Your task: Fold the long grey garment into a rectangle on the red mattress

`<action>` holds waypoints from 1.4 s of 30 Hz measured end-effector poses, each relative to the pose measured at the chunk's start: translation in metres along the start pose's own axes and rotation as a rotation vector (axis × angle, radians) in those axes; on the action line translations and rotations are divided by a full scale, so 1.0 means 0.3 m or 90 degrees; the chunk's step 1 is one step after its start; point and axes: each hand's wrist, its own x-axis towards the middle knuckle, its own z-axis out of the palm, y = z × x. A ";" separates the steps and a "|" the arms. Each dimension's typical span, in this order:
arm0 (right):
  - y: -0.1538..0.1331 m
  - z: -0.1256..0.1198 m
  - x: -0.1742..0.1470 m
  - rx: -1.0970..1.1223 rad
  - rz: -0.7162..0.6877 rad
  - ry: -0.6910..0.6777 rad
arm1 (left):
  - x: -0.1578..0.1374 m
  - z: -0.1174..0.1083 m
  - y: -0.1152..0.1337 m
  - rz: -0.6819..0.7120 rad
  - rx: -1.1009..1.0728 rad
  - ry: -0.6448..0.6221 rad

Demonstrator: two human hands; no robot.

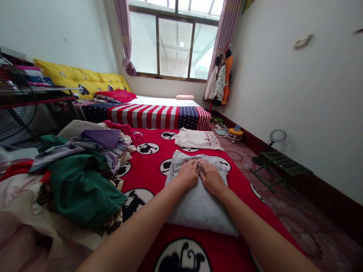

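Note:
A grey garment (202,213), partly folded, lies in front of me on a red blanket (151,166) with black-and-white round prints. My left hand (188,173) rests on its upper middle, fingers stretched out over the cloth. Close beside it, my right hand (210,176) lies on the same garment, its fingers also extended, and the cloth wrinkles around both hands. Just beyond the grey garment is a folded pale pink shirt (197,139) with a print. Left of my arms rises a heap of loose clothes, with a green garment (82,189) and a purple one (101,138).
At the back stands a bed with a stars-and-stripes cover (147,116) and a red pillow (116,96). A desk (39,99) is at the left. On the right floor are a green folding stool (283,162), a ring light (278,136) and a yellow stool (235,132).

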 end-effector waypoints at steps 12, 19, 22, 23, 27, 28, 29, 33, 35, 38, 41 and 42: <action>0.082 0.050 0.054 -0.078 0.257 -0.030 | -0.008 0.051 -0.059 -0.176 0.011 0.035; 0.085 0.050 0.047 -0.064 0.291 -0.017 | -0.013 0.046 -0.066 -0.165 0.024 0.027; 0.089 0.048 0.040 -0.059 0.309 -0.007 | -0.017 0.042 -0.069 -0.154 0.032 0.013; 0.089 0.047 0.037 -0.060 0.311 -0.006 | -0.018 0.041 -0.069 -0.149 0.034 0.010; 0.096 0.049 0.023 -0.069 0.309 -0.007 | -0.021 0.042 -0.075 -0.141 0.041 -0.004; 0.101 0.050 0.020 -0.072 0.305 -0.010 | -0.022 0.042 -0.077 -0.140 0.041 -0.006; 0.108 0.049 0.017 -0.076 0.297 -0.013 | -0.023 0.041 -0.079 -0.138 0.040 -0.007; 0.123 0.029 0.011 -0.086 0.276 -0.041 | -0.032 0.024 -0.078 -0.099 0.031 0.001; 0.106 0.010 0.010 -0.082 0.283 -0.064 | -0.037 0.014 -0.064 -0.067 0.029 0.017; 0.044 -0.009 0.008 -0.078 0.259 -0.066 | -0.038 0.012 -0.034 0.003 0.030 0.038; -0.017 -0.001 0.003 -0.041 0.145 -0.054 | -0.028 0.024 -0.023 0.013 0.023 0.001; -0.027 0.006 0.001 -0.023 0.107 -0.062 | -0.024 0.028 -0.030 -0.011 0.022 -0.015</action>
